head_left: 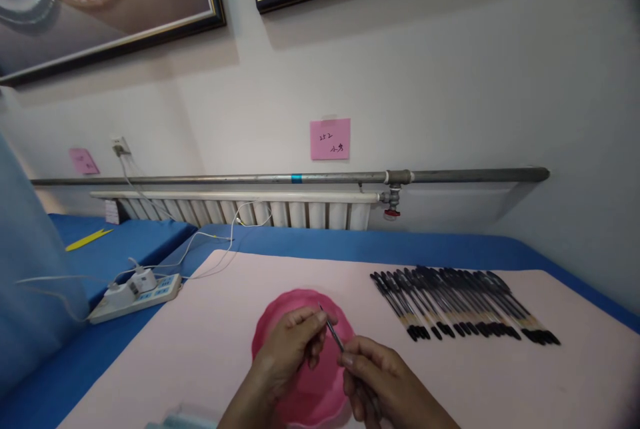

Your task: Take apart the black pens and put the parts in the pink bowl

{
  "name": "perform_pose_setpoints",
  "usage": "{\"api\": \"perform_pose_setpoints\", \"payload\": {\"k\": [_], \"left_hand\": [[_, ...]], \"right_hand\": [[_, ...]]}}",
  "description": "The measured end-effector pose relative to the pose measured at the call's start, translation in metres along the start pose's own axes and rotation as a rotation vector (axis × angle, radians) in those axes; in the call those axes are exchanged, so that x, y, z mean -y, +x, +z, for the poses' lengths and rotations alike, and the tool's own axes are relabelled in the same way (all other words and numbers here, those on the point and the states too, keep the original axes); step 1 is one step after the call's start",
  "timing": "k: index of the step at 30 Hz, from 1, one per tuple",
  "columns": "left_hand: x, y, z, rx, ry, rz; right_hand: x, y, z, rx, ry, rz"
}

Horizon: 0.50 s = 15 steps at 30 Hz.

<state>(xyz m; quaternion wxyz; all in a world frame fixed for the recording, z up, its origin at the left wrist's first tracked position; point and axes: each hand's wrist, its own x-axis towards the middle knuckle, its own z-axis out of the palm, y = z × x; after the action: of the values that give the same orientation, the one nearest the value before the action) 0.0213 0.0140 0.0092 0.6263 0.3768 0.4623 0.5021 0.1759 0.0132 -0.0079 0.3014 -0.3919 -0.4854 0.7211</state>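
Observation:
Over a pink scalloped-edge basin [270, 306], both my hands meet at a slim dark pen [334, 334]. My right hand [375, 372] pinches its lower end between thumb and fingers; the rest of the shaft is hidden in that hand. The narrow tip points up and to the left. There my left hand [293, 346] has thumb and forefinger closed around the tip, its other fingers curled. Right of the basin, several black-capped pens [445, 302] with clear barrels lie side by side in a slanted row.
Pale pink paper [200, 336] covers the blue tabletop [400, 246]. A power strip [160, 289] with white plugs and loose cables lies at left. Light-blue material [183, 421] shows at the bottom edge. Behind are a radiator [300, 214] and a pipe [240, 179] with a red-handled valve [392, 214].

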Motion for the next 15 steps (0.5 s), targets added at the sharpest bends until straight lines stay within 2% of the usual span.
{"api": "perform_pose_setpoints", "payload": {"k": [5,9,13,15], "left_hand": [[-0.001,0.006,-0.004,-0.181,-0.093,0.115],[-0.011,0.007,-0.023,-0.281,-0.067,0.205],[-0.028,0.006,-0.058,-0.622,-0.032,0.422],[-0.034,0.004,-0.07,-0.705,0.028,0.451]], "right_hand": [[0.002,-0.004,0.004,0.026,-0.011,0.014],[0.001,-0.004,0.005,0.023,-0.043,0.036],[0.004,-0.002,0.001,-0.02,-0.089,0.07],[0.006,0.0,-0.002,-0.046,-0.105,0.095]]}}
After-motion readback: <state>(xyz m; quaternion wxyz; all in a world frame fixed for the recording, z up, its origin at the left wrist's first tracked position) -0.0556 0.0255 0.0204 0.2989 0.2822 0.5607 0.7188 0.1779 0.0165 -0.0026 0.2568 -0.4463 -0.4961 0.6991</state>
